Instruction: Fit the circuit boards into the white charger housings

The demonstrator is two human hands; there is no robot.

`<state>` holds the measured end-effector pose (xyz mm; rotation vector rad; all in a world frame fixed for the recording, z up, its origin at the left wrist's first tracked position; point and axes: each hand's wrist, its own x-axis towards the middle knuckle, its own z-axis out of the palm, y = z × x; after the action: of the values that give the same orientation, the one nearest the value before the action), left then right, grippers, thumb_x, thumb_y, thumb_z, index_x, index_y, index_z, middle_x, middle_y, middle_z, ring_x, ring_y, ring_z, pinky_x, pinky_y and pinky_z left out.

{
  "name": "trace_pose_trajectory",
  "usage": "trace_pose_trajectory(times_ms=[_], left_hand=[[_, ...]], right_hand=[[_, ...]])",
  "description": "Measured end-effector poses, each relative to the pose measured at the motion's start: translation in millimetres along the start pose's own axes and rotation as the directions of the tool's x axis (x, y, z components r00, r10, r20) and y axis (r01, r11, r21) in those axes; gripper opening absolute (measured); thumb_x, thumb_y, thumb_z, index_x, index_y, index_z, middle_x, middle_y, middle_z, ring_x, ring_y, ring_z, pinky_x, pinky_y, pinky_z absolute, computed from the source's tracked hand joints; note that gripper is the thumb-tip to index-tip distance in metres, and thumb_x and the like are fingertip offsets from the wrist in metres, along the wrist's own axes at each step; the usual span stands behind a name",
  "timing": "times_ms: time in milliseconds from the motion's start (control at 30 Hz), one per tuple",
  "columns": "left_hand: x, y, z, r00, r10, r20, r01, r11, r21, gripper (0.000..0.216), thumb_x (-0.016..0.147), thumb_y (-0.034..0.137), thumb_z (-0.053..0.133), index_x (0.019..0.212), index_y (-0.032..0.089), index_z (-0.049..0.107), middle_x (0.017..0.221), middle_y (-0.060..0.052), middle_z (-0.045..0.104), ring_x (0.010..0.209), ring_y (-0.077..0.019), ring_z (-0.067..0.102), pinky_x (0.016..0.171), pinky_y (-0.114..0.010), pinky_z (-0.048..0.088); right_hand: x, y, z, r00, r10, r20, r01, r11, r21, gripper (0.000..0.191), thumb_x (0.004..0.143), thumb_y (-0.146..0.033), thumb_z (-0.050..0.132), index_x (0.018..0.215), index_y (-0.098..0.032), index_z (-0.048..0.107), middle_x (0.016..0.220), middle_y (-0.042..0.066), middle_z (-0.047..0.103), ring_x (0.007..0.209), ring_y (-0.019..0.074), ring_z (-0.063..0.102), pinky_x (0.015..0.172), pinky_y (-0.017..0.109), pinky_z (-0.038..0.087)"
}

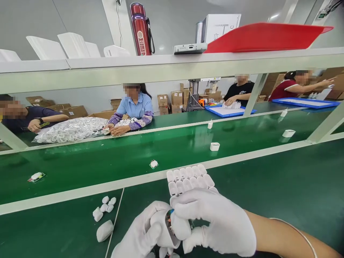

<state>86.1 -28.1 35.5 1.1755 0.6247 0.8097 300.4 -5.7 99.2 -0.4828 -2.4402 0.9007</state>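
Note:
Both my hands wear white gloves and meet low in the middle of the view. My left hand (pixel 142 234) is closed round a small white plastic shell (pixel 165 225) with electronic parts showing inside. My right hand (pixel 215 224) pinches the same piece from the right with thumb and fingers. Just beyond my hands a white tray (pixel 189 177) of several small white parts lies on the green table. A few loose white caps (pixel 103 207) and one larger white piece (pixel 104 230) lie to the left.
A green conveyor belt (pixel 134 154) runs across, carrying small white parts (pixel 214 146) and packets (pixel 153 164). Other people sit on its far side with a heap of white parts (pixel 70 129) and blue trays (pixel 228 111). An overhead shelf (pixel 172 66) holds a red flask and a red tray.

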Motion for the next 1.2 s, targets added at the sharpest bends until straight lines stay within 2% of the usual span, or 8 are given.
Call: trace_pose_trajectory(times_ms=[400,633,733,800,867,967,1067,1200], left_hand=[[0,-11,-2,0.998,-0.061,-0.027,0.06,0.998,-0.03,0.05,0.082,0.062,0.06,0.102,0.016,0.056,0.069,-0.001,0.057,0.052,-0.0083,0.048,0.056,-0.023,0.043],[0,-8,-1,0.997,-0.04,-0.071,0.04,0.999,0.002,0.051,0.082,0.064,0.057,0.105,0.017,0.056,0.068,0.0,0.055,0.051,-0.0087,0.045,0.052,-0.022,0.039],[2,0,1,0.994,0.0,-0.112,0.002,1.0,0.017,0.053,0.083,0.067,0.053,0.102,0.017,0.057,0.063,0.0,0.052,0.05,-0.0101,0.042,0.049,-0.023,0.033],[2,1,1,0.991,0.029,-0.133,-0.027,1.0,0.013,0.054,0.083,0.068,0.051,0.101,0.017,0.057,0.06,0.0,0.051,0.05,-0.0102,0.041,0.048,-0.023,0.03],[2,0,1,0.986,0.053,-0.16,-0.051,0.999,0.018,0.053,0.085,0.066,0.051,0.102,0.016,0.057,0.059,0.0,0.052,0.05,-0.0099,0.04,0.047,-0.022,0.029],[2,-1,0,0.979,0.076,-0.189,-0.066,0.996,0.055,0.049,0.089,0.062,0.047,0.104,0.017,0.058,0.062,0.0,0.052,0.05,-0.0103,0.042,0.047,-0.022,0.032],[3,1,-1,0.988,0.092,-0.128,-0.059,0.969,0.238,0.041,0.087,0.055,0.057,0.106,0.018,0.06,0.071,-0.001,0.058,0.059,-0.0131,0.053,0.054,-0.025,0.044],[10,-2,-1,0.991,0.107,-0.085,-0.07,0.931,0.358,0.028,0.089,0.041,0.061,0.1,0.015,0.062,0.092,-0.003,0.063,0.083,-0.018,0.062,0.075,-0.035,0.053]], right_hand=[[-4,-5,9,0.959,0.256,0.118,-0.186,0.889,-0.419,0.021,0.088,-0.041,0.061,0.085,-0.022,0.053,0.086,-0.002,0.055,0.073,0.0123,0.053,0.06,0.024,0.036],[-3,2,19,0.998,0.06,-0.008,-0.052,0.79,-0.611,0.032,0.087,-0.05,0.058,0.089,-0.018,0.055,0.085,0.001,0.06,0.064,0.0153,0.052,0.052,0.029,0.034],[-2,9,30,0.99,-0.107,-0.095,0.022,0.77,-0.638,0.062,0.081,-0.056,0.063,0.119,-0.008,0.05,0.116,0.016,0.061,0.096,0.0272,0.059,0.075,0.037,0.047],[-1,14,40,0.971,-0.183,-0.152,0.04,0.755,-0.654,0.088,0.078,-0.055,0.067,0.137,0.0,0.032,0.136,0.026,0.047,0.124,0.0351,0.046,0.098,0.043,0.041],[0,16,46,0.97,-0.174,-0.168,0.024,0.761,-0.649,0.097,0.077,-0.051,0.07,0.143,0.002,0.022,0.142,0.029,0.04,0.132,0.0365,0.036,0.106,0.044,0.034],[5,14,44,0.982,-0.11,-0.156,0.0,0.818,-0.575,0.066,0.082,-0.042,0.065,0.13,-0.002,0.043,0.13,0.024,0.052,0.119,0.0334,0.049,0.097,0.042,0.042],[9,12,36,0.986,-0.043,-0.162,-0.029,0.909,-0.416,0.019,0.087,-0.033,0.06,0.095,-0.016,0.057,0.095,0.006,0.063,0.085,0.0195,0.057,0.076,0.032,0.046],[5,22,37,0.99,0.007,-0.141,-0.036,0.979,-0.202,0.022,0.08,-0.038,0.07,0.092,-0.022,0.06,0.087,-0.001,0.064,0.086,0.0169,0.056,0.085,0.031,0.042]])
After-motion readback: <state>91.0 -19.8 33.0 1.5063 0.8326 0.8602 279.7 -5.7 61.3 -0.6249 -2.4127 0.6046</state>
